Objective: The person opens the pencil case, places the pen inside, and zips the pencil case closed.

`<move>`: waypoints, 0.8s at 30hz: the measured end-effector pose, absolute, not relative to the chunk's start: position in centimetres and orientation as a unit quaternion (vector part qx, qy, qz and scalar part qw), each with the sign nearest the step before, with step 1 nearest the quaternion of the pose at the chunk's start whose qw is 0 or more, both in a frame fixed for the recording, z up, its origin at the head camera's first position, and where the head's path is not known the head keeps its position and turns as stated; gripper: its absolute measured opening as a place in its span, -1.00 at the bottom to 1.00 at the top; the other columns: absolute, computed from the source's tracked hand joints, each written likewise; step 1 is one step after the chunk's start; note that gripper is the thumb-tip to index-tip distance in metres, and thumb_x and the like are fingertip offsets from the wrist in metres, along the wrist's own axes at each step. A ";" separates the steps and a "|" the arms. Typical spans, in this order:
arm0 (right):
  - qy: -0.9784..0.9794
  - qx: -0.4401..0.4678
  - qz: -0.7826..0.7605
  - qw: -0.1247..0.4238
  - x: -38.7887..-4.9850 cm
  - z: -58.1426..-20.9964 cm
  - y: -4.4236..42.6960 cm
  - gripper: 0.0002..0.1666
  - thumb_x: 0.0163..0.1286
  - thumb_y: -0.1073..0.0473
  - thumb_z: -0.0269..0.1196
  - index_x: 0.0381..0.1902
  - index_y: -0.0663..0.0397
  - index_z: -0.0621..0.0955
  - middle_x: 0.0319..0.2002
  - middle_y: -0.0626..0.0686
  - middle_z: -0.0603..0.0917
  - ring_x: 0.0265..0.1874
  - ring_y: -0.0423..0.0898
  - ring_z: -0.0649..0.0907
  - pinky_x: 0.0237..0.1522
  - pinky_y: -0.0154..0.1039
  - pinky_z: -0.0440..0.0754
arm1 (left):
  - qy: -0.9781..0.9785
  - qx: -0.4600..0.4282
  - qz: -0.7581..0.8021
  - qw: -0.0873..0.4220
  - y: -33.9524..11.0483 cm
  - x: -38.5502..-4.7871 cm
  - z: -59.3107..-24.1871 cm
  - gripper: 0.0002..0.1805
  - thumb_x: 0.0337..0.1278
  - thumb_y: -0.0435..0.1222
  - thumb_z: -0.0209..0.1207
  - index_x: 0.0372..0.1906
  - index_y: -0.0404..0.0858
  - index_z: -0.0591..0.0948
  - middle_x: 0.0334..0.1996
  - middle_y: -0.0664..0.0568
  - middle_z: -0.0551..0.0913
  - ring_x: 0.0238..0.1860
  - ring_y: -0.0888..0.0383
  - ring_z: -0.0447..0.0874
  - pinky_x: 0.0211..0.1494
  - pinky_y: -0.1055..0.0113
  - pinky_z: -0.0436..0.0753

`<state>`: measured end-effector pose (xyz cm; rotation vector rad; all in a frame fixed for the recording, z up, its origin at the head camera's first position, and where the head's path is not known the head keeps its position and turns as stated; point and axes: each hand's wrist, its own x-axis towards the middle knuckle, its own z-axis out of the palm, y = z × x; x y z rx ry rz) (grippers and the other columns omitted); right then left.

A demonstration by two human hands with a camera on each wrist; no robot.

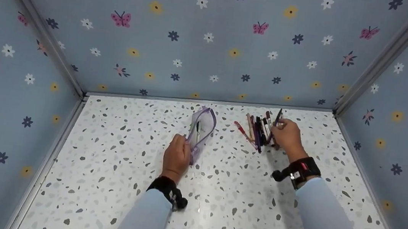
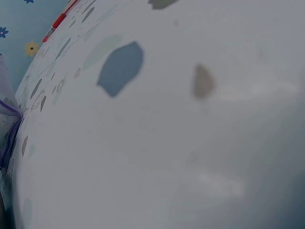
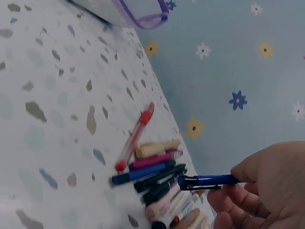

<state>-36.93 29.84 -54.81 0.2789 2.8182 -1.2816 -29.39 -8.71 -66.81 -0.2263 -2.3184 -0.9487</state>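
The right hand (image 1: 287,134) pinches a dark blue pen (image 3: 209,181) between thumb and fingers, just above a pile of pens (image 1: 259,130). A red pen (image 3: 136,137) lies slanted at the pile's left side. The left hand (image 1: 177,154) grips the near edge of a purple mesh pouch (image 1: 206,124), which stands partly unzipped. A dark, slim pen (image 1: 197,129) lies inside the pouch. In the left wrist view only a strip of the pouch (image 2: 8,124) shows at the left edge, and the left hand's fingers are hidden there.
The speckled white tabletop (image 1: 112,181) is bounded by blue floral panels (image 1: 198,25) at the back and both sides. Metal strips run along its edges. Between pouch and pile lies a stretch of table surface.
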 end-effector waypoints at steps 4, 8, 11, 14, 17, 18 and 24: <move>0.890 0.063 -0.452 0.016 -36.6 -54.2 26.8 -0.14 0.67 0.11 0.33 0.79 0.07 0.28 0.15 0.24 0.76 -0.08 0.11 0.80 -0.27 -0.22 0.69 | -0.875 -0.089 -0.360 0.311 -8.6 -29.4 -66.9 -0.82 0.64 -0.31 0.04 -0.23 -0.27 0.46 -0.28 -0.13 0.49 -0.39 -0.04 0.46 -0.32 0.02 0.61; 0.882 0.020 -0.471 0.003 -36.4 -54.2 23.8 -0.08 0.65 0.18 0.36 0.81 -0.02 0.23 -0.03 0.19 0.81 -0.27 -0.01 0.74 -0.34 -0.25 0.63 | -0.873 -0.094 -0.361 0.314 -8.5 -29.5 -66.9 -0.81 0.64 -0.31 0.03 -0.24 -0.26 0.45 -0.29 -0.12 0.48 -0.41 -0.03 0.44 -0.32 0.03 0.60; 0.878 -0.013 -0.478 0.003 -36.2 -54.3 21.5 -0.28 0.67 0.21 0.35 0.68 0.04 0.43 -0.04 0.19 0.82 -0.25 -0.02 0.77 -0.31 -0.30 0.67 | -0.871 -0.096 -0.363 0.318 -8.4 -29.5 -66.9 -0.82 0.65 -0.31 0.03 -0.23 -0.26 0.46 -0.28 -0.13 0.48 -0.40 -0.04 0.44 -0.31 0.01 0.60; 0.869 -0.037 -0.493 0.013 -36.0 -54.3 19.5 -0.51 0.67 0.23 0.35 0.48 0.11 0.62 0.03 0.21 0.82 -0.11 0.16 0.85 -0.22 -0.26 0.77 | -0.870 -0.097 -0.362 0.320 -8.5 -29.5 -66.9 -0.82 0.64 -0.31 0.03 -0.22 -0.27 0.46 -0.27 -0.14 0.49 -0.38 -0.05 0.45 -0.29 0.00 0.61; 0.866 -0.056 -0.497 0.010 -35.9 -54.3 17.6 -0.62 0.63 0.24 0.39 0.33 0.14 0.71 0.01 0.23 0.85 -0.07 0.23 0.88 -0.08 -0.05 0.85 | -0.870 -0.099 -0.362 0.319 -8.6 -29.5 -66.9 -0.82 0.64 -0.31 0.03 -0.22 -0.28 0.46 -0.27 -0.14 0.50 -0.38 -0.05 0.45 -0.28 0.00 0.62; 0.865 -0.063 -0.497 0.005 -35.9 -54.3 17.0 -0.63 0.61 0.25 0.40 0.30 0.15 0.72 -0.02 0.23 0.87 -0.08 0.21 0.89 0.12 0.02 0.84 | -0.870 -0.099 -0.363 0.318 -8.6 -29.5 -66.9 -0.83 0.64 -0.32 0.03 -0.22 -0.28 0.46 -0.27 -0.15 0.49 -0.38 -0.05 0.45 -0.28 0.00 0.61; 0.864 -0.071 -0.498 -0.004 -36.1 -54.7 13.5 -0.67 0.56 0.24 0.47 0.21 0.14 0.75 -0.14 0.14 0.90 -0.17 0.06 0.91 0.29 0.06 0.77 | -0.867 -0.099 -0.369 0.319 -8.9 -29.3 -67.0 -0.82 0.65 -0.31 0.03 -0.23 -0.26 0.46 -0.27 -0.13 0.48 -0.39 -0.02 0.44 -0.29 0.03 0.60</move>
